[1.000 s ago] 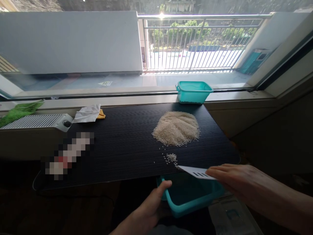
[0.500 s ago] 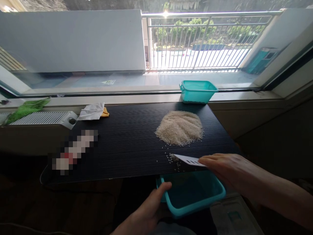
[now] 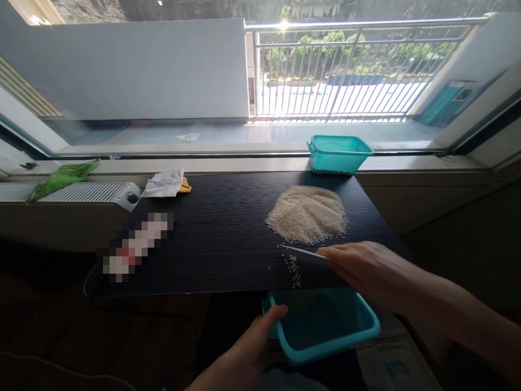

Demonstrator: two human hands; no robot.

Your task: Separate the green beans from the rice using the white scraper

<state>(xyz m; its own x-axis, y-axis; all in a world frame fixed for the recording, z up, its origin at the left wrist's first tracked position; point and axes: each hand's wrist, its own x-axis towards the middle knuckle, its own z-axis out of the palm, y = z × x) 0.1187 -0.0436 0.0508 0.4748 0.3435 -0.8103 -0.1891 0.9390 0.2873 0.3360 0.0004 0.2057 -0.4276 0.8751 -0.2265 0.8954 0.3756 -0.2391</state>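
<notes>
My left hand (image 3: pixel 260 331) grips the left wall of a teal plastic box (image 3: pixel 329 347), its thumb hooked over the rim. The box sits just below the table's front edge, and its inside is dark. My right hand (image 3: pixel 362 263) is closed on a thin white slotted scraper (image 3: pixel 301 250), seen nearly edge-on and held just above the tabletop. Behind the scraper lies a broad heap of white rice (image 3: pixel 307 214). A short trail of loose rice grains (image 3: pixel 293 271) runs from below the scraper toward the table edge.
A second teal box (image 3: pixel 340 155) stands at the back of the dark table (image 3: pixel 220 233), by the window sill. White and yellow cloths (image 3: pixel 165 183) lie at the back left. A pixelated object (image 3: pixel 138 247) rests at the left. A radiator (image 3: pixel 85 194) carries a green cloth (image 3: pixel 65 178).
My right hand and the scraper have moved back toward the heap and turned edge-on. Grains that lay by the scraper's tip now form a trail nearer the edge. The left hand keeps its hold.
</notes>
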